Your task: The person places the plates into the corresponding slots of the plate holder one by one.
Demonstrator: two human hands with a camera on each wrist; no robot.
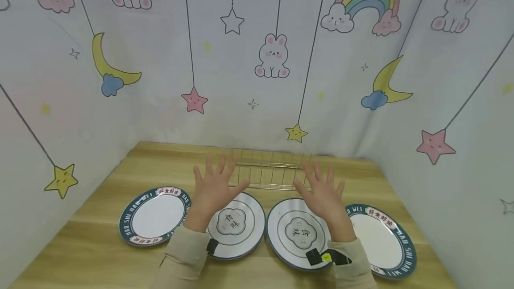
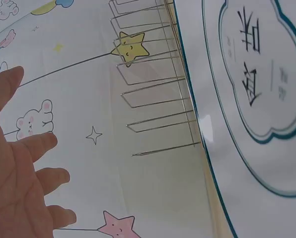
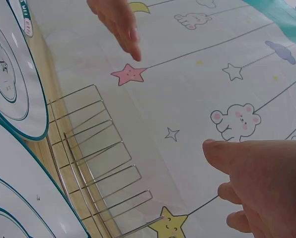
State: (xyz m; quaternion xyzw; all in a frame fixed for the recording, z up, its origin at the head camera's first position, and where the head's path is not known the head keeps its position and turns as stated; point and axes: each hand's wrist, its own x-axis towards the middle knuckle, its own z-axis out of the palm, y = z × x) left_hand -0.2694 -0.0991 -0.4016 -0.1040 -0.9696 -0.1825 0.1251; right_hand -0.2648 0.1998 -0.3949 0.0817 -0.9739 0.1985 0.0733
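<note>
My left hand [image 1: 213, 191] is held up with fingers spread, overlapping a white plate [image 1: 249, 217] with a flower-shaped emblem in the head view. My right hand [image 1: 324, 194], also spread, overlaps a similar white plate [image 1: 281, 231] beside it. Neither hand holds anything. Behind the plates stands a metal wire rack [image 1: 267, 186] with a row of upright loops and nothing in its slots. The left wrist view shows the left palm [image 2: 14, 183] apart from the rack [image 2: 158, 101]; in the right wrist view the right hand [image 3: 267, 178] is likewise apart from it.
A plate with a dark teal patterned rim [image 1: 128, 217] lies at the far left of the wooden table [image 1: 96, 231]. Another such plate [image 1: 407, 253] lies at the far right, partly behind the right forearm. A printed curtain [image 1: 241, 124] encloses the back and sides.
</note>
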